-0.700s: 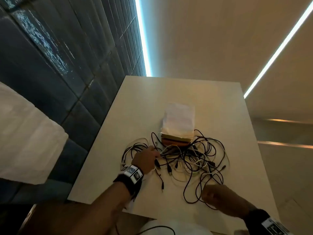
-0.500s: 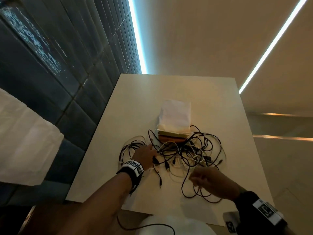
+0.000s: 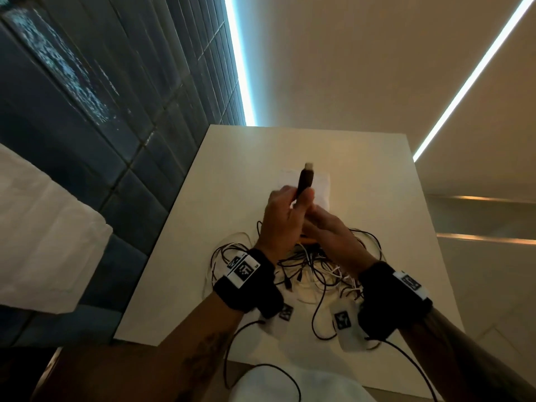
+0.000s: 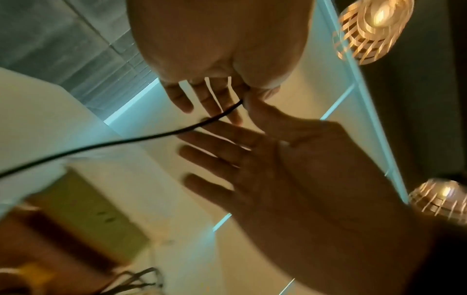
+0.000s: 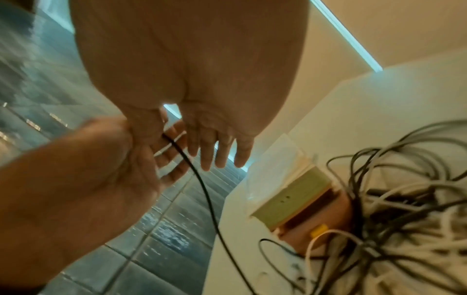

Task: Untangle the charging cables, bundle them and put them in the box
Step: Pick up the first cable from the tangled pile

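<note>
A tangle of black and white charging cables (image 3: 313, 271) lies on the white table (image 3: 362, 175), against a box (image 5: 298, 199) with a pale green side and a white cover (image 3: 323, 187). Both hands are raised together above the pile. My left hand (image 3: 287, 204) pinches a black cable just under its dark USB plug (image 3: 305, 179), which points up. The black cable (image 4: 151, 137) hangs from that pinch down to the pile. My right hand (image 3: 330, 236) lies against the left with straight, spread fingers (image 4: 202, 151); its thumb touches the cable.
A dark tiled wall (image 3: 116, 111) runs along the table's left edge, with a white cushion (image 3: 43, 227) below it. White cloth (image 3: 290, 384) shows at the near table edge. Tagged white cards (image 3: 342, 320) lie near my wrists. Two pendant lamps (image 4: 374, 24) hang overhead.
Both hands left the pile and rose to meet above the box. My left hand has lifted a black cable by its plug end; my right hand moved left to join it.
</note>
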`<act>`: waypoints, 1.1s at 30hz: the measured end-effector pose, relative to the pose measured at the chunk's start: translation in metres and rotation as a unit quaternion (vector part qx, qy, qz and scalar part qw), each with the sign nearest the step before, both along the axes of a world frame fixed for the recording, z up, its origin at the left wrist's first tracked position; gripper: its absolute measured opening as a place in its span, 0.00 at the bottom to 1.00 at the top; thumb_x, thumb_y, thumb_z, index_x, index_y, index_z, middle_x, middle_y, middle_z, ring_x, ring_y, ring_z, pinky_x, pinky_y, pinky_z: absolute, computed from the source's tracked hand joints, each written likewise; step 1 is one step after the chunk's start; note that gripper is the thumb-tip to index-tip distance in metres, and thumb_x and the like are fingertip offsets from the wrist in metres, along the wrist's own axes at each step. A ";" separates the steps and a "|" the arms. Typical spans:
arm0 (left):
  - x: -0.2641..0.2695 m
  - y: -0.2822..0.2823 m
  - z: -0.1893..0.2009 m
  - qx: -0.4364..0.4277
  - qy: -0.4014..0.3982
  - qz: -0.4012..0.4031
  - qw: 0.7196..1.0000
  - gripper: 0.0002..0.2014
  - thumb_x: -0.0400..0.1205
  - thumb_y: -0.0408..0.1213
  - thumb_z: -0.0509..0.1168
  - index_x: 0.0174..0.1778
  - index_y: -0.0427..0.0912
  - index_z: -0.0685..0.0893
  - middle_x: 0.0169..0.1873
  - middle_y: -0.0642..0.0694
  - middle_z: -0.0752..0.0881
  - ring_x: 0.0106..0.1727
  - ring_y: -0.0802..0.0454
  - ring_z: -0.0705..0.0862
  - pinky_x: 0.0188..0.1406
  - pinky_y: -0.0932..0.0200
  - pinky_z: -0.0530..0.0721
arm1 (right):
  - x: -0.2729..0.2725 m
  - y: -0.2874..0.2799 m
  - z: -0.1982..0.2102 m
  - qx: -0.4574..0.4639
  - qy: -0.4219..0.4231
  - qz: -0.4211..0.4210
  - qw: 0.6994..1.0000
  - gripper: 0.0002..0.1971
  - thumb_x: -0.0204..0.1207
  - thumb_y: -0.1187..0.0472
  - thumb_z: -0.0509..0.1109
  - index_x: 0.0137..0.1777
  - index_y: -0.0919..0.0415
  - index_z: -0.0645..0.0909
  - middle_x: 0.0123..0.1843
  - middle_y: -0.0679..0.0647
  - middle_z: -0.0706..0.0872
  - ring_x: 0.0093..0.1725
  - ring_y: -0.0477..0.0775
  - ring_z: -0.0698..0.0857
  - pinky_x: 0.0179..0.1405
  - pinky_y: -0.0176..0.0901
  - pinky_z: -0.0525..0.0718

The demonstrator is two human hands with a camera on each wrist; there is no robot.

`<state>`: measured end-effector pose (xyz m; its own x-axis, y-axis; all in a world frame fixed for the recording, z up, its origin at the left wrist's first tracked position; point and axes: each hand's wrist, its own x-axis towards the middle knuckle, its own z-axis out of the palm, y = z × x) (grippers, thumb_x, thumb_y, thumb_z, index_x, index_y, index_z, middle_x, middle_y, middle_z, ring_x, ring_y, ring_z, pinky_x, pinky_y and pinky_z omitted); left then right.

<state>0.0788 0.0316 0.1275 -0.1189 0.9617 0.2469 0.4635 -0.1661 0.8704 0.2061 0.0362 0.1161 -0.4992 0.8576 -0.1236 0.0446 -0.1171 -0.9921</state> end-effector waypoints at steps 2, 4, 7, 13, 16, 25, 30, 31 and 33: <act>0.008 0.004 0.018 -0.015 -0.068 -0.014 0.997 0.20 0.88 0.48 0.55 0.43 0.37 0.84 0.38 0.53 0.85 0.48 0.52 0.86 0.50 0.56 0.84 | -0.009 0.005 0.008 -0.015 0.054 -0.029 0.998 0.11 0.85 0.67 0.61 0.61 0.58 0.82 0.49 0.48 0.91 0.50 0.46 0.90 0.46 0.37 0.86; 0.009 0.007 0.032 -0.043 -0.146 -0.040 0.987 0.19 0.90 0.44 0.52 0.40 0.36 0.80 0.32 0.49 0.86 0.42 0.57 0.89 0.45 0.65 0.83 | -0.012 0.009 0.011 -0.022 0.091 -0.066 0.993 0.09 0.84 0.66 0.63 0.59 0.64 0.83 0.44 0.57 0.91 0.45 0.53 0.90 0.44 0.44 0.87; 0.000 0.012 0.051 -0.061 -0.260 -0.047 0.962 0.20 0.90 0.46 0.47 0.37 0.40 0.73 0.20 0.49 0.76 0.26 0.54 0.84 0.32 0.58 0.82 | -0.006 0.013 0.002 -0.018 0.108 -0.082 0.991 0.11 0.81 0.55 0.67 0.46 0.63 0.84 0.28 0.56 0.76 0.27 0.54 0.72 0.31 0.44 0.77; -0.033 0.018 0.089 -0.078 -0.463 -0.060 0.881 0.20 0.90 0.49 0.47 0.36 0.44 0.72 0.21 0.52 0.64 0.22 0.58 0.58 0.22 0.59 0.54 | 0.005 0.006 -0.011 -0.009 0.044 -0.063 0.997 0.14 0.86 0.62 0.59 0.43 0.70 0.77 0.20 0.42 0.71 0.19 0.37 0.71 0.20 0.27 0.69; -0.039 0.013 0.095 -0.101 -0.486 -0.089 0.864 0.15 0.90 0.42 0.50 0.40 0.44 0.74 0.24 0.52 0.64 0.24 0.58 0.59 0.23 0.63 0.60 | 0.006 0.006 -0.022 0.008 0.005 -0.049 0.999 0.13 0.87 0.66 0.57 0.42 0.70 0.77 0.22 0.41 0.77 0.21 0.36 0.76 0.22 0.24 0.70; -0.045 -0.006 0.101 -0.038 -0.545 -0.074 0.834 0.16 0.90 0.42 0.47 0.40 0.43 0.73 0.20 0.55 0.64 0.18 0.61 0.58 0.13 0.67 0.60 | 0.036 0.001 -0.101 0.029 -0.089 -0.043 0.995 0.18 0.85 0.56 0.59 0.33 0.52 0.79 0.26 0.51 0.71 0.23 0.46 0.65 0.23 0.38 0.63; -0.024 -0.013 0.085 -0.104 -0.502 -0.025 0.858 0.14 0.89 0.40 0.49 0.38 0.45 0.73 0.19 0.54 0.65 0.17 0.60 0.57 0.14 0.65 0.53 | 0.034 0.000 -0.087 -0.003 -0.121 -0.166 0.979 0.19 0.84 0.62 0.61 0.30 0.53 0.79 0.24 0.52 0.70 0.23 0.49 0.67 0.24 0.40 0.63; -0.023 -0.014 0.077 -0.130 -0.467 -0.003 0.875 0.15 0.89 0.40 0.49 0.38 0.45 0.72 0.19 0.53 0.66 0.17 0.59 0.57 0.16 0.63 0.52 | 0.033 0.003 -0.070 0.003 -0.093 -0.193 0.977 0.16 0.84 0.63 0.62 0.33 0.57 0.80 0.24 0.52 0.70 0.23 0.49 0.66 0.23 0.40 0.64; -0.020 -0.016 0.065 -0.189 -0.403 0.033 0.895 0.15 0.90 0.41 0.48 0.38 0.45 0.71 0.19 0.50 0.74 0.16 0.57 0.62 0.18 0.62 0.55 | 0.029 0.009 -0.023 0.027 -0.023 -0.203 0.979 0.12 0.84 0.63 0.63 0.39 0.65 0.81 0.24 0.50 0.69 0.23 0.48 0.64 0.21 0.38 0.63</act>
